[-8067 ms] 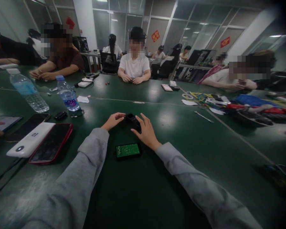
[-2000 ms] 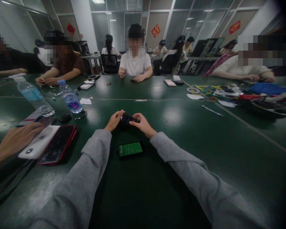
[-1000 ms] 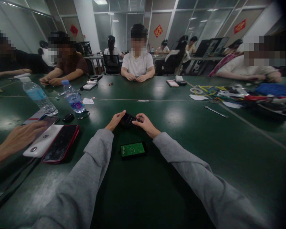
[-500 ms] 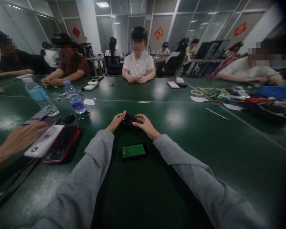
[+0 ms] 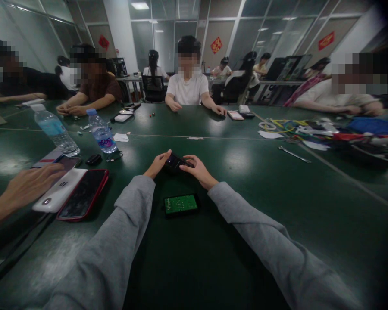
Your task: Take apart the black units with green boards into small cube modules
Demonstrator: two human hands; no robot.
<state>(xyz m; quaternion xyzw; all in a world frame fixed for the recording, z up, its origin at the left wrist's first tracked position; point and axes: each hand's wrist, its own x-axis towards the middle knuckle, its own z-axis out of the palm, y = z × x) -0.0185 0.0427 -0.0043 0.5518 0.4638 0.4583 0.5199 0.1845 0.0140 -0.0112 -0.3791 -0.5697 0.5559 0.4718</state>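
Note:
My left hand [image 5: 158, 165] grips the left end of a small black handheld device [image 5: 174, 162], thumb along its top edge. On its right end are the bent fingers and thumb of my right hand [image 5: 197, 170]. The device lies tilted between both hands, low over the table; its exact kind is too dark to tell. Closer to me, between my forearms, a green circuit board [image 5: 181, 203] sits in a black case, its component side up.
To the left lie a red-cased phone [image 5: 83, 194], a white power bank [image 5: 60, 191] and another person's hand [image 5: 35, 181]. Two water bottles [image 5: 56, 131] stand beyond. A wrench [image 5: 294, 154] and a cable pile [image 5: 326, 129] lie right. Several people sit around.
Since the oldest frame, my hands have closed on the black device. In the last half second they stay put; the person opposite has reached an arm to the right.

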